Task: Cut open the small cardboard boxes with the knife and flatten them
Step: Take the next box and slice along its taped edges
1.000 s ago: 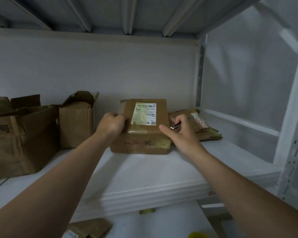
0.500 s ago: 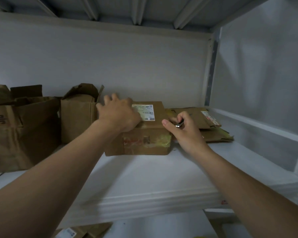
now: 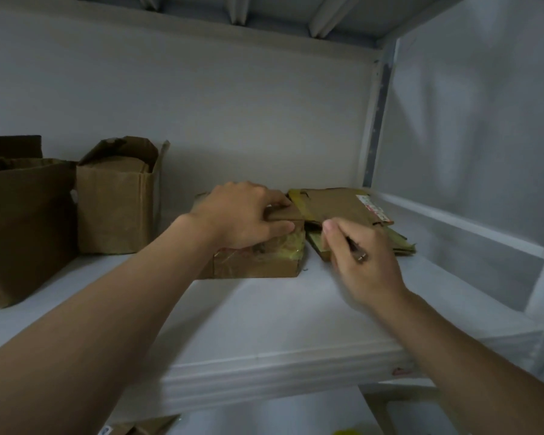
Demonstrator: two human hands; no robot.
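1. Your left hand lies on top of the small cardboard box. Its fingers curl over the top right edge and the thumb presses the taped front face.
2. The box sits flat on the white shelf, near the back wall.
3. Your right hand is just right of the box, fingers curled tight round the knife. The blade is hidden, so you cannot tell whether it touches cardboard.
4. Flattened boxes lie stacked behind your right hand.
5. Two open boxes stand at the left.
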